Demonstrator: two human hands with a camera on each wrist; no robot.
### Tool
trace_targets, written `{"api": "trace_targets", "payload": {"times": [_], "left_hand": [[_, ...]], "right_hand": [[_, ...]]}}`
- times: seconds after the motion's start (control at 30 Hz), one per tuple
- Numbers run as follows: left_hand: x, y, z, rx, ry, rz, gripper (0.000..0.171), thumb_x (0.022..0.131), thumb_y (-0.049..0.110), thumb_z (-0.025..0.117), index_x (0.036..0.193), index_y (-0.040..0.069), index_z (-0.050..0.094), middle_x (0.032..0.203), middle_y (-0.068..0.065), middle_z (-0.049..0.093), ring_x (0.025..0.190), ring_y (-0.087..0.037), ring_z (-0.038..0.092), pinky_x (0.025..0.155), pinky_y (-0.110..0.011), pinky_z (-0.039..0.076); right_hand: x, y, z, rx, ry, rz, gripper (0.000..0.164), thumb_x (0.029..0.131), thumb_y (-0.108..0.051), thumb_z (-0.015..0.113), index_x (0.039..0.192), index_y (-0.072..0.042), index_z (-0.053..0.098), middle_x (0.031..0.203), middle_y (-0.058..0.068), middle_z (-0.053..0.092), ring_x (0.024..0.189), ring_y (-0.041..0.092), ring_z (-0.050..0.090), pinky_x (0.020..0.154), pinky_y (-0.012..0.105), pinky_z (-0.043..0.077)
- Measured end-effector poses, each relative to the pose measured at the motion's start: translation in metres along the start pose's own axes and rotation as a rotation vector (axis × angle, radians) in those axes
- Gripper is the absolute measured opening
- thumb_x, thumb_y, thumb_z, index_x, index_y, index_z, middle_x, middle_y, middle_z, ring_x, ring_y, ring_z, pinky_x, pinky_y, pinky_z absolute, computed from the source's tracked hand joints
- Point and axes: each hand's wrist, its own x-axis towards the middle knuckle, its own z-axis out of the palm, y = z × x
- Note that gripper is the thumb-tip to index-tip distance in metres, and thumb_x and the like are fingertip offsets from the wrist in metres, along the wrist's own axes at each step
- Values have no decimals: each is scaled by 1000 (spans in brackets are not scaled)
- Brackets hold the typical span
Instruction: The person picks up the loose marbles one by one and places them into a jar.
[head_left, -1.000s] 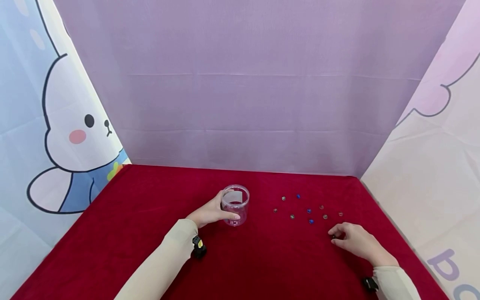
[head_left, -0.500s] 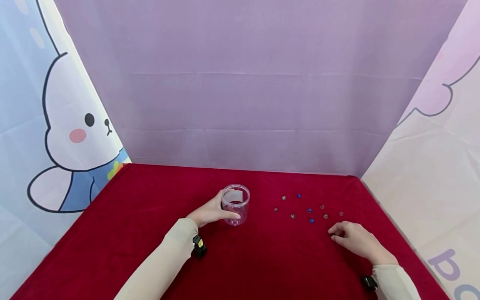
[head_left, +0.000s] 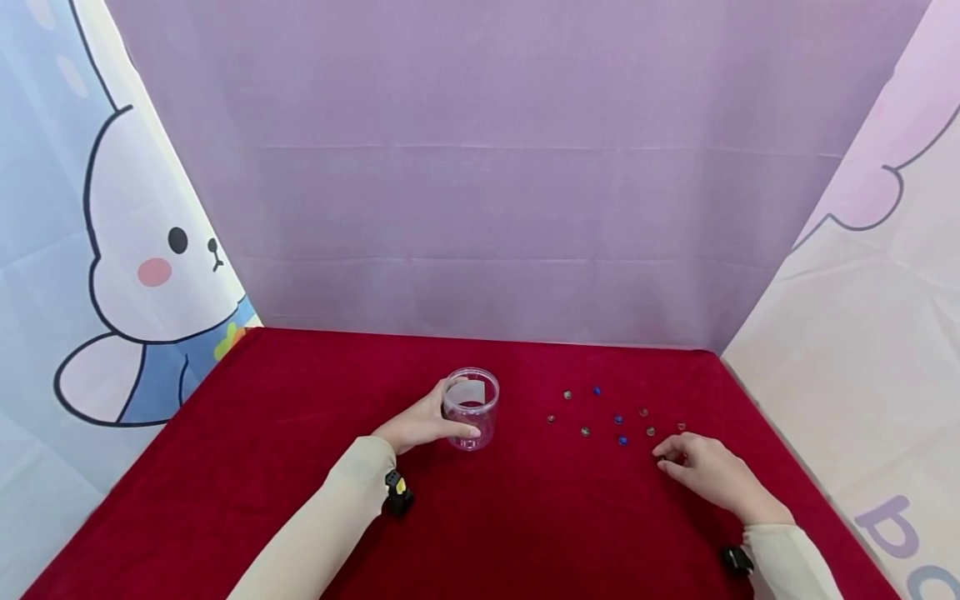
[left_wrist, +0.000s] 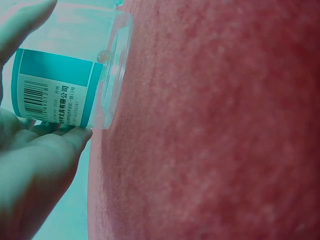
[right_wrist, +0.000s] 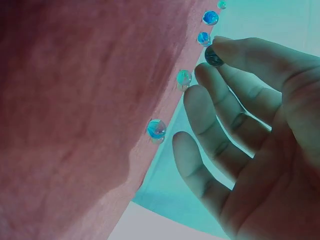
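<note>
My left hand (head_left: 422,425) grips a clear plastic jar (head_left: 483,422), its thumb on the near side and fingers behind. The jar is upright on the red cloth, with no lid on. In the left wrist view its barcoded label (left_wrist: 55,90) faces the camera, and a small marble (left_wrist: 104,56) shows low inside. Over the cloth at the right, my right hand (head_left: 711,475) pinches a dark marble (right_wrist: 214,56) between thumb and index finger. The other fingers of that hand are loosely bent, close to two glass marbles on the cloth in the right wrist view.
Several marbles lie scattered between jar and right hand, among them a blue marble (head_left: 622,441) and a brownish marble (head_left: 551,419). Red cloth (head_left: 555,525) covers the table. A purple curtain (head_left: 480,208) hangs behind, with printed sheets at both sides.
My right hand has risen slightly away from its earlier spot and moved a little forward and left with the dark marble. The left hand and jar have stayed put.
</note>
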Motion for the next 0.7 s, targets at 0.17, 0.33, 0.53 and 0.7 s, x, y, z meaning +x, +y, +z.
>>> {"api": "trace_targets", "payload": {"times": [0.17, 0.33, 0.53, 0.7], "left_hand": [[0, 0, 0, 8, 0, -4, 102, 79, 33, 87, 156, 19, 23, 147, -5, 42, 135, -26, 37, 105, -53, 41], [0, 0, 0, -5, 3, -1, 102, 79, 31, 87, 157, 19, 22, 147, -5, 42, 136, -26, 37, 105, -52, 41], [-1, 0, 1, -7, 2, 5, 102, 79, 32, 87, 157, 19, 22, 147, -5, 42, 136, -26, 37, 105, -53, 42], [-1, 0, 0, -2, 1, 5, 102, 78, 33, 88, 156, 20, 23, 146, -5, 42, 136, -26, 37, 105, -53, 42]], "right_hand": [[2, -4, 1, -3, 39, -10, 10, 88, -15, 76, 98, -18, 74, 89, -12, 66, 90, 20, 65, 74, 41, 53], [6, -10, 0, 12, 40, -9, 12, 89, -16, 76, 101, -17, 75, 94, -10, 67, 90, 18, 64, 77, 43, 53], [12, -18, -1, 21, 62, -30, 12, 88, -17, 77, 100, -17, 75, 91, -12, 65, 85, 13, 60, 74, 38, 52], [17, -22, -2, 38, 76, -36, 13, 89, -17, 76, 102, -19, 74, 90, -14, 63, 77, 7, 54, 69, 31, 49]]}}
